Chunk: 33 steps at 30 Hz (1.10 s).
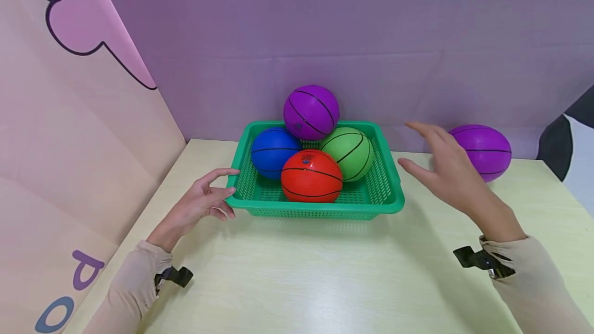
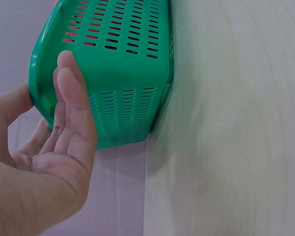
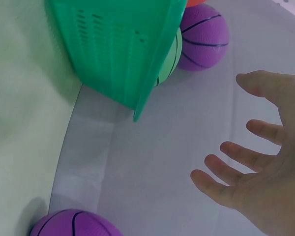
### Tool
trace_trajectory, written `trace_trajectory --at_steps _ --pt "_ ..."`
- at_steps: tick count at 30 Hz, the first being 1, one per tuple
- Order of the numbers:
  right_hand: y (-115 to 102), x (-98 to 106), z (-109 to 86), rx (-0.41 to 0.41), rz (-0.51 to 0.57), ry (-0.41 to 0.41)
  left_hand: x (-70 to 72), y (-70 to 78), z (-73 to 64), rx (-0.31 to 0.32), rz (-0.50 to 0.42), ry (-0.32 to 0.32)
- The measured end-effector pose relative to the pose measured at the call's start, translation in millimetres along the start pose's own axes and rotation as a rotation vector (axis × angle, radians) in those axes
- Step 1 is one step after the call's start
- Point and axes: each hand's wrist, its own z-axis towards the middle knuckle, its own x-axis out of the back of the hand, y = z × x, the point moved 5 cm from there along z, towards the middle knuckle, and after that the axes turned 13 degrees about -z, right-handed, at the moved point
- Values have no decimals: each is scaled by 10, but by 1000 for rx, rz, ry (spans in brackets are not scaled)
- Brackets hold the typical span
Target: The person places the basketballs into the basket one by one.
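Note:
At its left rim, my left hand (image 1: 204,200) holds a green plastic basket (image 1: 320,211). In the left wrist view, the thumb is at the rim and the other fingers are below it, beside the perforated wall. Inside the basket are a blue ball (image 1: 275,152), a red ball (image 1: 312,177) and a light green ball (image 1: 348,154). A purple ball (image 1: 311,112) rests at the basket's back, above the blue and green ones. My right hand (image 1: 447,169) hovers right of the basket with spread fingers, holding nothing. Behind it is another purple ball (image 1: 484,151).
The basket stands on a pale wooden table (image 1: 297,277), near its back edge. A purple backdrop (image 1: 352,40) rises directly behind. To the left stands a pink and cream printed panel (image 1: 83,143). A black and white printed shape (image 1: 563,143) is at the far right.

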Motion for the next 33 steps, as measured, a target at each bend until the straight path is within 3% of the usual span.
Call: trace_trajectory --at_steps 8,15,22,29,33 --pt "210 47 -64 -50 -3 55 2 2 -13 9 -4 10" --pt "436 78 -147 -152 8 93 1 1 -6 1 -4 2" --pt "664 29 -183 -182 -24 131 29 -14 -16 2 3 14" --pt "1030 -25 -274 -275 -99 175 20 -27 -16 7 -5 9" --pt "1280 -91 -349 -354 -131 140 10 -26 -6 1 5 10"
